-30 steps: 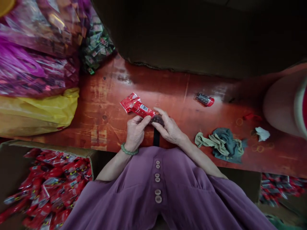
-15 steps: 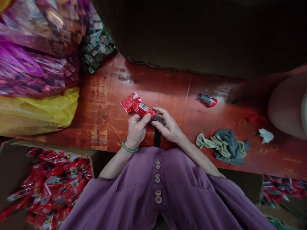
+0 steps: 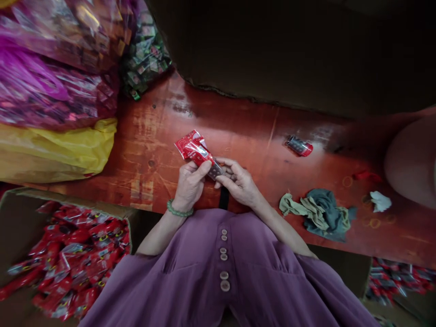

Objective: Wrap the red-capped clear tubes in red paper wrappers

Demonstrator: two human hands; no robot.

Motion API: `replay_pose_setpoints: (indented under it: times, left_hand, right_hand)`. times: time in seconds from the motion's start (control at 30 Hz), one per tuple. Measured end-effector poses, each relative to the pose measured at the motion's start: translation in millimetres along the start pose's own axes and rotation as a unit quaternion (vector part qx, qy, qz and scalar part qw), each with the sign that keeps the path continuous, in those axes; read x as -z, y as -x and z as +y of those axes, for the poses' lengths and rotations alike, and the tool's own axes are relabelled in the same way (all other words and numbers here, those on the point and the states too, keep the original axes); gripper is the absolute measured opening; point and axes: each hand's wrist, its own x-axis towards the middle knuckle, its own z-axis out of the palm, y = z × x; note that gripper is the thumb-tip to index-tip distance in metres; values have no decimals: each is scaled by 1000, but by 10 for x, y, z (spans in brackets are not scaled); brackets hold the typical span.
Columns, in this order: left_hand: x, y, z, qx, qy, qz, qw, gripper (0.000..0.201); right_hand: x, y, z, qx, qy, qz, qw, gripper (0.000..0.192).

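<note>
Both hands hold one red plastic packet [image 3: 191, 146] just above the table, in front of my body. Its flat, shiny red end points up and left. The other end is a clear section with dark round pieces, between my hands. My left hand [image 3: 190, 184], with a green bead bracelet at the wrist, pinches the packet's middle between thumb and fingers. Thumb and fingers of my right hand [image 3: 238, 181] close on the dark lower end. A similar dark and red piece [image 3: 299, 146] lies by itself on the table to the right.
Crumpled grey-green cloths [image 3: 322, 211] and a white scrap [image 3: 379, 201] lie on the red table [image 3: 238, 127]. A large dark carton [image 3: 272, 54] stands behind. Filled plastic bags [image 3: 61, 81] are piled at left. Below, a carton [image 3: 132, 227] holds red packets. A pale round container [image 3: 412, 159] stands right.
The packet has tilted so its dark end points more downward. My right fingers have shifted along that end. The whole view has moved slightly.
</note>
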Motion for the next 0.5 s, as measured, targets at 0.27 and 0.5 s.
replay_pose_setpoints:
  times: [0.27,0.5]
  left_hand:
    - [154,273,-32,38,-56,3,998,34]
    - [670,853,379,4,-163,83,983,22]
  right_hand:
    - [-149,-6,128,61,98,-3,993,34]
    - [-253,-190,-57,235,314,-146,908,34]
